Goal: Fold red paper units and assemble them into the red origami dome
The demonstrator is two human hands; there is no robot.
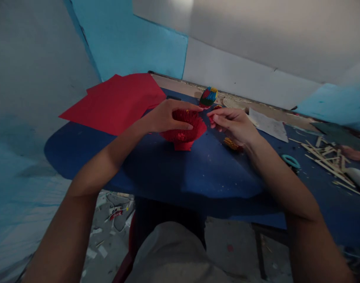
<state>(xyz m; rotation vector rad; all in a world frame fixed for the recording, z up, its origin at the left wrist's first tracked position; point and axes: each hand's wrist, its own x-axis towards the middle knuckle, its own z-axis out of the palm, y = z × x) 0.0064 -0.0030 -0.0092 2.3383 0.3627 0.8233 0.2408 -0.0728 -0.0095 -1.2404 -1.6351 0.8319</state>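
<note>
A red bowl-shaped craft (199, 131) with a ridged surface, seemingly made of folded paper pieces, stands on the blue table on a short red base. My left hand (176, 114) curves over its left and upper side, thumb across the near side and fingers along the far rim, holding it. Just right of the bowl, my right hand (231, 124) pinches a small red paper piece (211, 118) between thumb and fingertips. The fingertips of both hands are close but apart. Beneath my right hand lies a small golden-yellow bundle (231, 144).
Large red sheets (117, 102) cover the table's back left. A multicoloured ridged craft (208, 96) stands behind the bowl. To the right lie a white paper (269, 124), turquoise-handled scissors (291, 161) and several thin wooden sticks (329, 163). Walls close in behind and left.
</note>
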